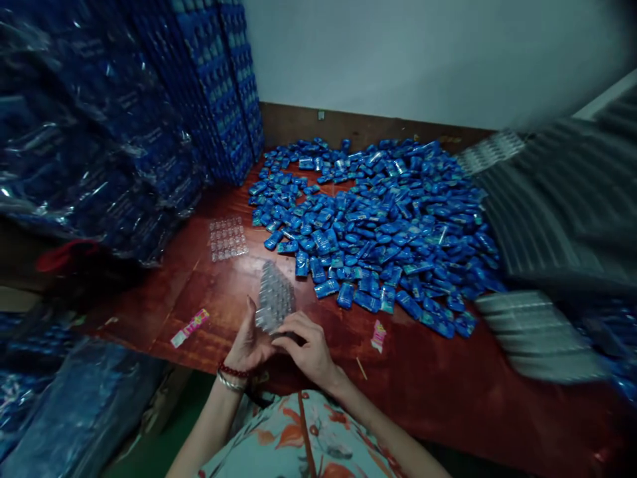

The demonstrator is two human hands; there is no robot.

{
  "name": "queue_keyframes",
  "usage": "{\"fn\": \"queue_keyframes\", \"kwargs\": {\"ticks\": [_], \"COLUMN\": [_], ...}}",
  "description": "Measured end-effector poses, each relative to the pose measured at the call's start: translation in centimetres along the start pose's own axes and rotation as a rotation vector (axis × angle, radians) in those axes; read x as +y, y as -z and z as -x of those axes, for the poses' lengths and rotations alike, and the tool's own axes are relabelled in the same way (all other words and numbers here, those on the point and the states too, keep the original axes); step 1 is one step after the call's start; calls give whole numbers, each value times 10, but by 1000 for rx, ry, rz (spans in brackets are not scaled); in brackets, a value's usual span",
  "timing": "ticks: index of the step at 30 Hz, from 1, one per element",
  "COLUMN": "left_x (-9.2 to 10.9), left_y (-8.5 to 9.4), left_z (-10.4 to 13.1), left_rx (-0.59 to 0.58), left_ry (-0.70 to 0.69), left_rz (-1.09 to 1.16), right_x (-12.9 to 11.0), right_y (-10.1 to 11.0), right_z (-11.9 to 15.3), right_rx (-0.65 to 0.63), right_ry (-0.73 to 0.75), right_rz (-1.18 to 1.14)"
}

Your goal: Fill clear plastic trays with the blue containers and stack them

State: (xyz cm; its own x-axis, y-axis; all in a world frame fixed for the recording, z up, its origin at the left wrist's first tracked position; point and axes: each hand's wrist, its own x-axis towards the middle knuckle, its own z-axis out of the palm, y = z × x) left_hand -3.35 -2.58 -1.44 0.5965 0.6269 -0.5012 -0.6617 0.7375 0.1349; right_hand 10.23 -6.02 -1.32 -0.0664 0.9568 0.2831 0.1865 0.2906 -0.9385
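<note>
A clear plastic blister tray (275, 297) with rows of small cups extends away from my hands, slightly blurred. My right hand (309, 344) has its fingers bent over the tray's near end, thumb and fingertips closing together there. Palm up and thumb spread, my left hand (249, 346) is at the tray's near left corner, its fingers reaching toward my right fingertips. Whether the left fingers bear the tray's weight I cannot tell. Another clear blister tray (227, 239) lies flat on the red-brown table (199, 279). Beyond my hands spreads a big heap of small blue packets (378, 226).
Tall stacks of blue packs (213, 86) and plastic-wrapped blue bundles (94, 133) rise at left. Stacked grey trays (557, 206) stand at right, a pale tray stack (537, 335) before them. Pink wrappers (191, 328) and a small stick (361, 368) lie near the front edge.
</note>
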Motion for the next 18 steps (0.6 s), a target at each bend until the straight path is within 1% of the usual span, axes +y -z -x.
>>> {"fn": "queue_keyframes", "kwargs": {"ticks": [3, 7, 9, 12, 15, 18], "left_x": [5, 9, 9, 6, 3, 4], "left_y": [7, 10, 7, 4, 5, 9], "left_z": [2, -1, -4, -8, -8, -5], "left_rx": [-93, -151, -178, -204, -200, -179], "left_ry": [87, 152, 157, 128, 91, 127], "left_rz": [-44, -71, -57, -33, -9, -17], "right_x": [6, 5, 2, -1, -1, 1], "right_y": [9, 17, 20, 23, 27, 31], "right_z": [-1, -8, -14, -23, -27, -26], "right_rx": [-123, -219, -238, -231, -255, -300], "right_ry": [-19, -84, -115, -139, -151, -162], "right_rz": [32, -15, -38, -35, -43, -100]}}
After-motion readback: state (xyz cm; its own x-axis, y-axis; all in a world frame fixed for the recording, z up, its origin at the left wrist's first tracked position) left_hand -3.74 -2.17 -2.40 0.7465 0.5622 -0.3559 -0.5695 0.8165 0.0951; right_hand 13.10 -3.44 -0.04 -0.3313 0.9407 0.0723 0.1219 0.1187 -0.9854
